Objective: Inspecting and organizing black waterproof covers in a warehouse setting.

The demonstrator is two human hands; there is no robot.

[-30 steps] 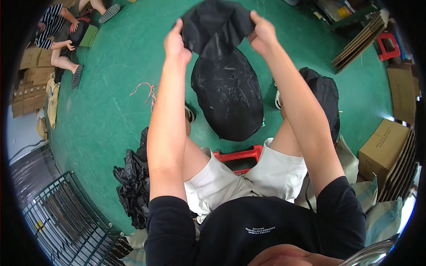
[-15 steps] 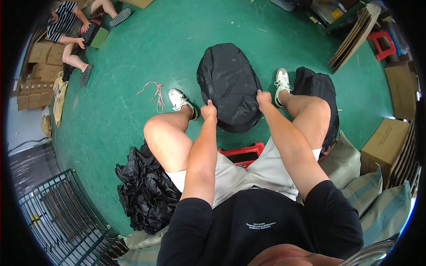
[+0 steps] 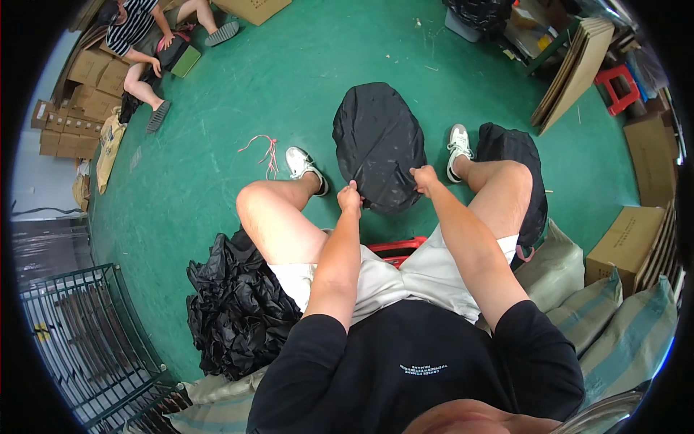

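A black bag cover is stretched over a rounded, bag-shaped bulk on the floor between my feet. My left hand pinches its near left edge with closed fingers. On the near right edge, my right hand grips the same fabric, fingers closed. Faint creases run across the cover's top; what lies under it is hidden. Beside my right leg rests another black-covered bag. A crumpled heap of thin black fabric lies by my left thigh.
Pink string lies near my left shoe. Stuffed woven sacks and a cardboard box stand at right, a green metal rack at lower left. A red stool is far right. Another person sits far left beside stacked boxes.
Both hands have shifted along the cover's near edge, the left from its side toward the near end. The view has turned slightly, and the cover looks smoother.
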